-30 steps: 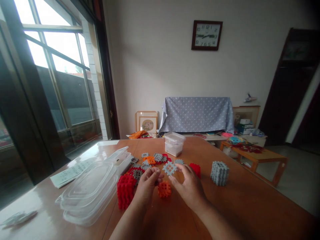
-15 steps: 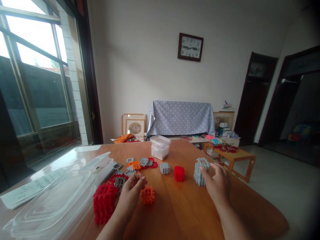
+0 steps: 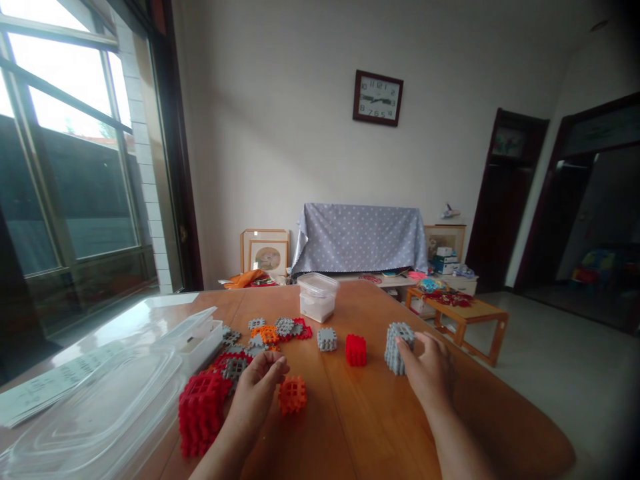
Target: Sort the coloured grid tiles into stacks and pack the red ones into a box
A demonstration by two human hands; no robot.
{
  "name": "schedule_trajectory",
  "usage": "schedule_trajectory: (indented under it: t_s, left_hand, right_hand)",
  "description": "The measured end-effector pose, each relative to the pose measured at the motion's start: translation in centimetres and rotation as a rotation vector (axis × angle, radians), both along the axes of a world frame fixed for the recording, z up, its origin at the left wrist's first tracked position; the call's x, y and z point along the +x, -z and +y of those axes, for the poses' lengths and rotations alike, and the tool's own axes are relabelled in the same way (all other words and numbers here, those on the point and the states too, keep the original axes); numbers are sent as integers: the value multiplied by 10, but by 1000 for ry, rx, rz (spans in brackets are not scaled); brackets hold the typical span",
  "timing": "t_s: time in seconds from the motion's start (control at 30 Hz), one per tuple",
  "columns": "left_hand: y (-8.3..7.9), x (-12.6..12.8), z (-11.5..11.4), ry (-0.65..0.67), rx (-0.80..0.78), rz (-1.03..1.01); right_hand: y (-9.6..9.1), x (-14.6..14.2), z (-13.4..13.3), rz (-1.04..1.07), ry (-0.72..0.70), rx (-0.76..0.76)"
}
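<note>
Right hand (image 3: 426, 377) fingers clasped the grey stack (image 3: 395, 343); left hand (image 3: 257, 390) was curled beside the orange block (image 3: 293, 395). Red cube (image 3: 355, 349) sat between them. Only the clock (image 3: 377, 98) numerals were readable.

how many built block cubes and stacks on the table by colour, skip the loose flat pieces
red: 2, red stack, red cube
grey: 2, grey cube, grey stack gripped by the right hand
orange: 1, orange cube beside the left hand
total: 5
</note>
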State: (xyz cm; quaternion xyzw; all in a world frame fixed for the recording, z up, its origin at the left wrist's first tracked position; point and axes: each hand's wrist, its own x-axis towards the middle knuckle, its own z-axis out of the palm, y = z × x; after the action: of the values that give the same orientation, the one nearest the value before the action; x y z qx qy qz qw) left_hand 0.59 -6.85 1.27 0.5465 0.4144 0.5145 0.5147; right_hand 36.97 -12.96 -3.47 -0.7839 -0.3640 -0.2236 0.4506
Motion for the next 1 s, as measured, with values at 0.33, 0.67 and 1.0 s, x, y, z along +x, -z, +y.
schedule_trajectory:
  t_s: [0.33, 0.67, 1.0]
  left_hand:
    - [4, -1, 4, 3, -7, 4]
    - [15, 1, 11, -78, -62, -56]
    - [29, 2, 14, -268, -161, -7]
  right_hand:
    - [-8, -12, -9, -27, -39, 204]
    - [-29, -98, -4, 28, -602, 211]
    - [-14, -177, 63, 415, -1166, -264]
